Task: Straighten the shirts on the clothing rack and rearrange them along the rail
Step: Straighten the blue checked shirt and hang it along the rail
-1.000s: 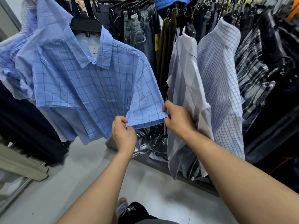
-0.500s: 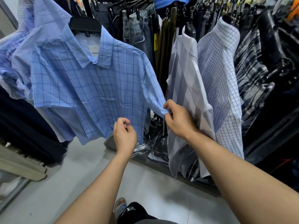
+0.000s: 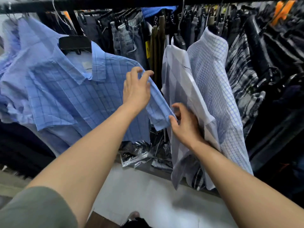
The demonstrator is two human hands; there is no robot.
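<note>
A light blue checked short-sleeve shirt (image 3: 69, 96) hangs on a black hanger (image 3: 74, 42) from the black rail (image 3: 115, 2). My left hand (image 3: 136, 91) is up at the shirt's right shoulder, fingers curled over the top fold of the sleeve. My right hand (image 3: 186, 125) is lower, at the sleeve's hem corner, which sits between thumb and loosely curled fingers. Just right of it hang a pale grey-white shirt (image 3: 181, 86) and a white shirt with fine blue checks (image 3: 213, 83), the right forearm pressing against them.
More blue shirts (image 3: 9, 51) crowd the rail's left end. Jeans and dark trousers (image 3: 128, 37) hang on a rack behind. Dark plaid shirts and black garments (image 3: 256, 71) fill the right. Plastic-wrapped packs (image 3: 139, 152) lie on a low ledge above the pale floor (image 3: 148, 199).
My left hand has let go of the sleeve hem and risen to the shirt's shoulder. The sleeve now hangs down instead of spread flat. My right hand stays at the hem corner. The view has tilted up.
</note>
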